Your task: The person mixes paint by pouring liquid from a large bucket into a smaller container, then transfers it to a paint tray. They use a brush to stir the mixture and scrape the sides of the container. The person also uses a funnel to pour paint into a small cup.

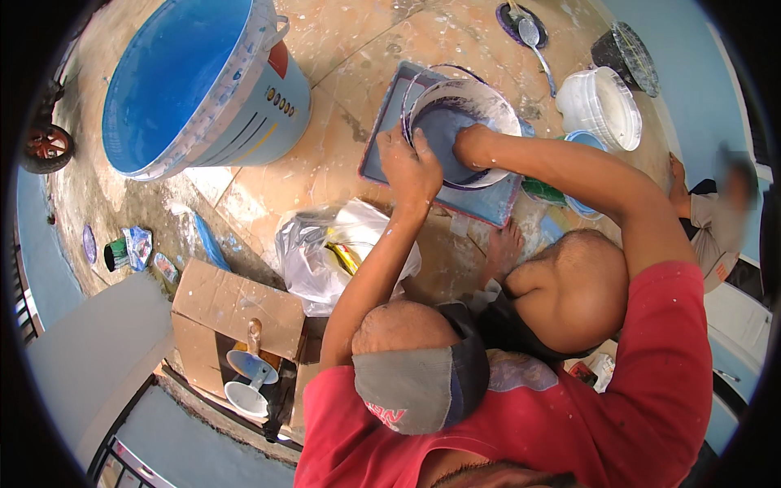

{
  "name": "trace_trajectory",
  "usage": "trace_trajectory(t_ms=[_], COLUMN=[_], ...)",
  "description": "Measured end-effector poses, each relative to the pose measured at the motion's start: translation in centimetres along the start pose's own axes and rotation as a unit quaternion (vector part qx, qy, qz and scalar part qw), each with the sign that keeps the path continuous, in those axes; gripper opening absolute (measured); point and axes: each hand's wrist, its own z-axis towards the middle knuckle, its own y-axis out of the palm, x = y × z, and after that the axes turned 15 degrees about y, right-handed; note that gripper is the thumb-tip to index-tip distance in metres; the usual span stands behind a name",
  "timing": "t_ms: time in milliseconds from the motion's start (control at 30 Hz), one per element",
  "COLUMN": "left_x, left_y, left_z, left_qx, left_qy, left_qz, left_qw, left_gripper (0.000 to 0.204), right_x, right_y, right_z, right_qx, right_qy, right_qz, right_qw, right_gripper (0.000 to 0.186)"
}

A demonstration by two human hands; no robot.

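Knees drawn up, the person squatted over a blue tray [382, 154] on the floor. Left hand [411, 167] clamped the near rim of a small bucket [460, 130] in the tray; right hand [472, 146], grip hidden, reached inside from its right side.

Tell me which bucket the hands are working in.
The small purple-stained bucket on the paint tray; left hand grips its rim, right hand reaches inside. The big blue bucket stands untouched.

Large bucket [203, 81]: blue inside, light-blue wall, yellow stripes.
Small bucket [460, 130]: white, purple-stained.
Tray [382, 138]: grey-blue.
Sleeve [651, 366]: red.
Box [236, 313]: brown.
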Motion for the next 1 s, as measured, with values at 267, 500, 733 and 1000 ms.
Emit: trace_trajectory(t_ms=[267,500,733,1000], left_x=[0.3,-0.1,1.3,1.9], left_y=[0.8,0.3,1.7,-1.5], left_z=[0.2,0.1,0.3,1.1], left_qx=[-0.003,-0.007,-0.026,-0.042], left_qy=[0.005,0.008,0.026,0.051], left_qz=[-0.018,-0.002,-0.027,-0.007], left_qw=[1.000,1.000,0.999,0.998], left_gripper=[0.035,0.037,0.040,0.041], right_x=[0.1,3.0,-0.7,-1.7], right_y=[-1.2,-4.3,7.1,0.2], right_z=[-0.6,-0.4,6.1,-1.3], right_qx=[-0.160,-0.095,0.288,0.013], right_qy=[-0.036,0.091,-0.036,-0.135], right_qz=[0.341,0.673,0.161,0.169], right_qw=[0.926,0.728,0.943,0.976], right_gripper=[0.026,0.023,0.027,0.028])
